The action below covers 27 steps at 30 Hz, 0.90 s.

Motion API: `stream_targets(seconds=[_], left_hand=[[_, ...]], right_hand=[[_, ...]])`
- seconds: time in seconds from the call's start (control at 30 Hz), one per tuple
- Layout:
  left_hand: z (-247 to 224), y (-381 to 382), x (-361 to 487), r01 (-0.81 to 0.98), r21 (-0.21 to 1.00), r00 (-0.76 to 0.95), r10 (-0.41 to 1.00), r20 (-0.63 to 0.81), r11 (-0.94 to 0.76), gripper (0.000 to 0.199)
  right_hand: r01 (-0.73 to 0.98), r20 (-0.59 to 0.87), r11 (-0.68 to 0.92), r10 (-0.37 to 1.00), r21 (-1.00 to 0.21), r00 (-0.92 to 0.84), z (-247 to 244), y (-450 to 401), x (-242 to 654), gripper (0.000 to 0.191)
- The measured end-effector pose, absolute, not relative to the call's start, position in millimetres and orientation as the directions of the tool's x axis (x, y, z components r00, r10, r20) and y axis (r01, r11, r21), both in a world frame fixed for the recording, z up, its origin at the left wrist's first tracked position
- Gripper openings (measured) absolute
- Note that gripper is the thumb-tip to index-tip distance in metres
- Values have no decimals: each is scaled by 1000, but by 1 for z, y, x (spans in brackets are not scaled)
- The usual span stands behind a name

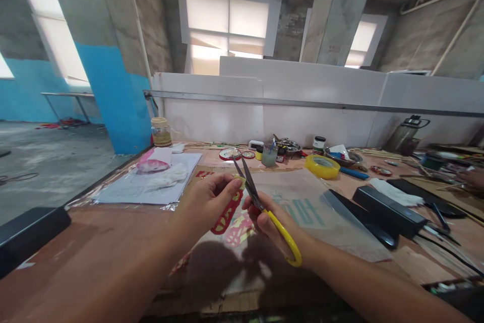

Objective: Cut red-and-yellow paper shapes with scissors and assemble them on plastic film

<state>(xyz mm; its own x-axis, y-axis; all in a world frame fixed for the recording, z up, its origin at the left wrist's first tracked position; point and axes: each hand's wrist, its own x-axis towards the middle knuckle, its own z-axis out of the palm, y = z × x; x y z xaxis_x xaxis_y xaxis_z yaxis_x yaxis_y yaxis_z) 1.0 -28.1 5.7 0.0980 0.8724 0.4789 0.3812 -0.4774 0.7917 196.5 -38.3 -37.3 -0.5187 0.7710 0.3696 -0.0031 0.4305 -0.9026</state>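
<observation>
In the head view, your left hand [212, 194] pinches a red-and-yellow cutout [227, 216] between thumb and fingers; its long axis slants from near left to far right, above the worktable [124, 242]. Your right hand [282, 215] is closed around the scissors [254, 194], blades parted and pointing far and slightly left, just right of the cutout's far end, yellow handles near right.

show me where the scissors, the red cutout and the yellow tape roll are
Scissors [252, 190], head view: on the blades near the pivot.
Red cutout [226, 216], head view: on its lower half.
Yellow tape roll [316, 170], head view: on its outer side.
</observation>
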Motion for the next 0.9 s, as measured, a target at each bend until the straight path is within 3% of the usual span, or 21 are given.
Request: stream_targets(seconds=[0.27,0.63,0.9], left_hand=[[25,-31,-7,419,754,234,863,448,-506,36],[30,-25,-17,413,772,289,873,392,-483,36],[28,-22,-23,434,775,333,881,337,-460,40]], right_hand=[[211,337,490,797,-846,-501,-20,-40,200,70],[230,292,488,771,-842,-567,-26,-26,209,56],[231,247,442,783,-867,-571,-24,-25,211,57]])
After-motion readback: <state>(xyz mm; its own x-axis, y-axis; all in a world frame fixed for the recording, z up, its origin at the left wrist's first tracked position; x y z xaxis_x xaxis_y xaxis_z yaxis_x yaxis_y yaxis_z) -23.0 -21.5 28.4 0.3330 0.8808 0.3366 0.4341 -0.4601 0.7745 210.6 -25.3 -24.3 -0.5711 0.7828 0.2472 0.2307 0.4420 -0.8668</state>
